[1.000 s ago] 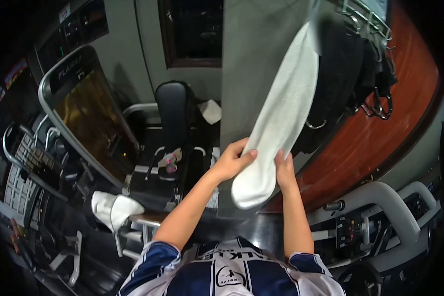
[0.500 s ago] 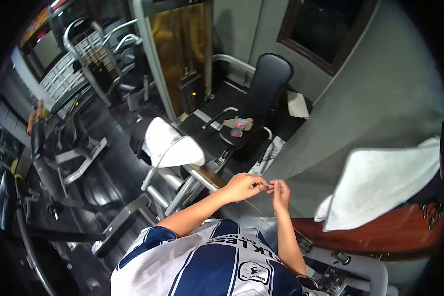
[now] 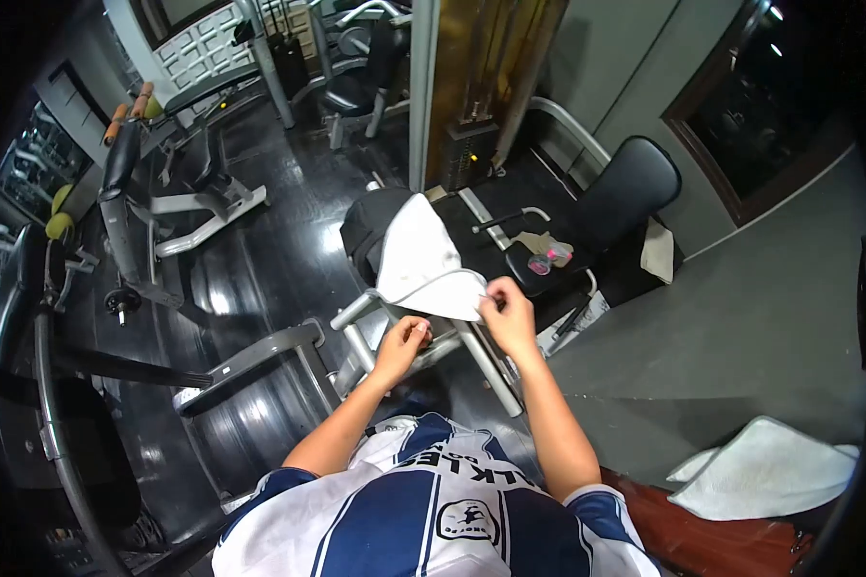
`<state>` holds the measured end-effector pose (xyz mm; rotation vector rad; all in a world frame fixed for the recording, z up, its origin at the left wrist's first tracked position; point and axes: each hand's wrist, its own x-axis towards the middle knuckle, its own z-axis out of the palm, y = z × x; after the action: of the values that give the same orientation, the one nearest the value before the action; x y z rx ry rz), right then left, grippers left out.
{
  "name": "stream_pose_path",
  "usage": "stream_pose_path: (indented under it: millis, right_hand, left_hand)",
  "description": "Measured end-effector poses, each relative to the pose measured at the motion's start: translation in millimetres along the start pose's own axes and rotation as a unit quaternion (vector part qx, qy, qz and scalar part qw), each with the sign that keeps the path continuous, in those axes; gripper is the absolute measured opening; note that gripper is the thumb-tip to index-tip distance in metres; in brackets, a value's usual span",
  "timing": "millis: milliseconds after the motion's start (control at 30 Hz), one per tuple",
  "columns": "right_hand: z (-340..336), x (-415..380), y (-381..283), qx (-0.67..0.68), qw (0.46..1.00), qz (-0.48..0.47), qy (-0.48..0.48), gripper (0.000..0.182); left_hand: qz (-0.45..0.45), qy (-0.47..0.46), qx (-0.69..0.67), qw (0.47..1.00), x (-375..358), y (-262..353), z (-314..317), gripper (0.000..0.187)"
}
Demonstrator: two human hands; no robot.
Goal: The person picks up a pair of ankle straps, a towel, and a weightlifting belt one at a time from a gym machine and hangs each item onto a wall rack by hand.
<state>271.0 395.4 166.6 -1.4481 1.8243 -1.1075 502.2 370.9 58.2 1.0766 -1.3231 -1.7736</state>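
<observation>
Head view. A white towel (image 3: 419, 248) lies draped over the upper part of a metal frame (image 3: 489, 370), ahead of the person's torso, with a black pad (image 3: 361, 231) showing beside it. The right hand (image 3: 508, 313) pinches the towel's near right corner. The left hand (image 3: 402, 348) is loosely curled near the towel's lower edge; whether it grasps anything cannot be told. The surrounding floor (image 3: 250, 274) is black and glossy, reflecting the lights, and bears several exercise machines. At upper right, a black backrest (image 3: 635, 188) stands near a grey wall (image 3: 731, 327) and a dark window (image 3: 779, 106) framed in brown. At lower right, a second white cloth (image 3: 770, 476) lies above a reddish-brown panel (image 3: 688, 539).
</observation>
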Motion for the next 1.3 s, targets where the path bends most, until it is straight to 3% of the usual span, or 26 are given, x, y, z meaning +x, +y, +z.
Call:
stream_pose_path:
  millis: [67, 100, 200, 267, 367, 400, 467, 533, 600, 633, 667, 733, 800, 833, 867, 933, 967, 1000, 1067, 1100, 1200, 1233, 1300]
  right_hand:
    - [-9, -14, -8, 0.207, 0.977, -0.038, 0.032, 0.016]
    - [-26, -25, -26, 0.225, 0.974, -0.012, 0.014, 0.016]
    - [-63, -46, -71, 0.226, 0.972, -0.04, 0.051, 0.015]
    - [-82, -62, -103, 0.228, 0.971, -0.064, 0.034, 0.014]
    - [-106, -88, -133, 0.177, 0.975, -0.132, 0.035, 0.014]
    - [-117, -99, -142, 0.166, 0.974, -0.149, 0.031, 0.014]
    - [-131, -127, -150, 0.161, 0.974, -0.135, 0.089, 0.013]
    - [-145, -164, -146, 0.18, 0.965, -0.109, 0.158, 0.014]
    - [-156, -194, -156, 0.244, 0.94, -0.104, 0.214, 0.022]
    - [-163, -208, -155, 0.265, 0.932, -0.137, 0.206, 0.032]
    - [-168, -220, -155, 0.262, 0.93, -0.148, 0.212, 0.045]
    - [-170, -238, -157, 0.267, 0.918, -0.136, 0.259, 0.047]
    - [-181, -258, -155, 0.301, 0.909, -0.126, 0.259, 0.047]
    - [-186, -271, -155, 0.34, 0.903, -0.118, 0.235, 0.046]
    - [-189, -286, -152, 0.335, 0.901, -0.119, 0.251, 0.046]
    - [-201, -314, -139, 0.348, 0.863, -0.156, 0.331, 0.04]
    - [-214, -337, -130, 0.354, 0.857, -0.151, 0.343, 0.039]
    - [-222, -348, -126, 0.339, 0.84, -0.198, 0.374, 0.036]
    - [-233, -352, -156, 0.164, 0.829, -0.161, 0.511, 0.024]
    - [-233, -359, -159, 0.125, 0.789, -0.139, 0.585, 0.028]
    - [-248, -371, -170, -0.028, 0.798, -0.171, 0.577, 0.03]
    - [-252, -366, -184, -0.08, 0.804, -0.151, 0.57, 0.033]
    - [-271, -354, -198, -0.146, 0.819, -0.161, 0.531, 0.039]
  left_hand:
    - [-0.066, 0.059, -0.031, 0.996, -9, 21, -4, 0.044]
    - [-0.078, 0.067, -0.042, 0.994, -12, 30, -7, 0.056]
    - [-0.011, 0.03, -0.027, 0.999, -18, 53, -3, 0.062]
    - [-0.027, -0.018, -0.051, 0.998, -14, 69, 3, 0.066]
    - [0.086, -0.093, -0.034, 0.991, -6, 96, 32, 0.067]
    - [0.119, -0.065, 0.04, 0.99, 1, 95, 47, 0.067]
    - [0.239, -0.052, 0.206, 0.947, 14, 111, 72, 0.066]
    - [0.341, 0.046, 0.404, 0.847, 6, 142, 107, 0.051]
    - [0.38, -0.009, 0.463, 0.801, 2, 156, 133, 0.049]
    - [0.397, -0.082, 0.476, 0.78, 1, 152, 146, 0.045]
    - [0.362, -0.234, 0.427, 0.795, 6, 146, 159, 0.046]
    - [0.317, -0.39, 0.197, 0.842, -2, 121, 203, 0.054]
    - [0.095, -0.518, -0.033, 0.85, -20, 110, 248, 0.063]
    - [-0.001, -0.563, -0.082, 0.822, -24, 116, 266, 0.066]
    - [-0.044, -0.594, -0.115, 0.795, -25, 122, 282, 0.053]
    - [-0.046, -0.566, -0.084, 0.819, -30, 129, 306, 0.035]
    - [0.031, -0.511, -0.097, 0.854, -37, 138, 318, 0.023]
    - [0.021, -0.488, -0.092, 0.867, -51, 173, 321, 0.02]
    - [0.128, -0.481, -0.079, 0.864, -57, 209, 331, 0.023]
    - [0.17, -0.493, -0.048, 0.852, -58, 224, 335, 0.027]
    - [0.297, -0.525, -0.003, 0.798, -91, 278, 353, 0.033]
    - [0.302, -0.533, -0.003, 0.79, -106, 295, 358, 0.033]
    - [0.466, -0.499, 0.151, 0.715, -136, 323, 371, 0.029]
